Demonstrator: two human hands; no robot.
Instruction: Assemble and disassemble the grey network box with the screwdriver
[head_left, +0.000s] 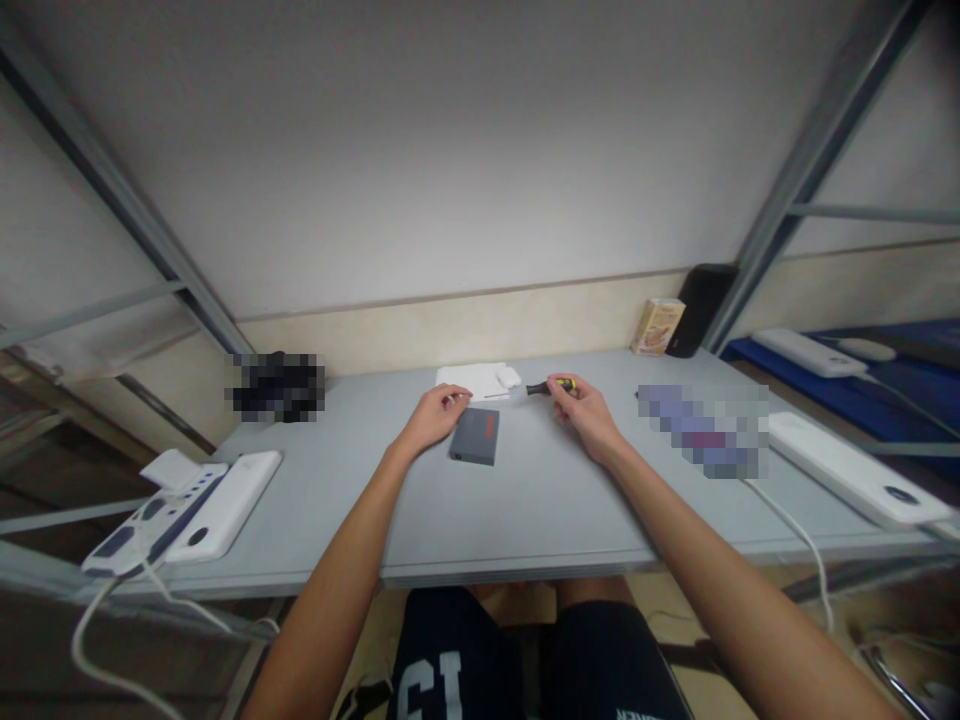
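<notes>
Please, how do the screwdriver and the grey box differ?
The screwdriver is thin; the grey box is broad and flat. The screwdriver is gripped in the right hand; the grey box rests on the desk. The screwdriver shows black and yellow; the grey box has reddish marking.

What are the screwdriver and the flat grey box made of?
The screwdriver has a black and yellow handle, probably plastic or rubber, judging by its bold colours and dull look; its thin shaft may be metal, but it's too blurred to be sure.

The flat grey box could be plastic or card with a matt finish, since its grey shows no bright shine.
</notes>
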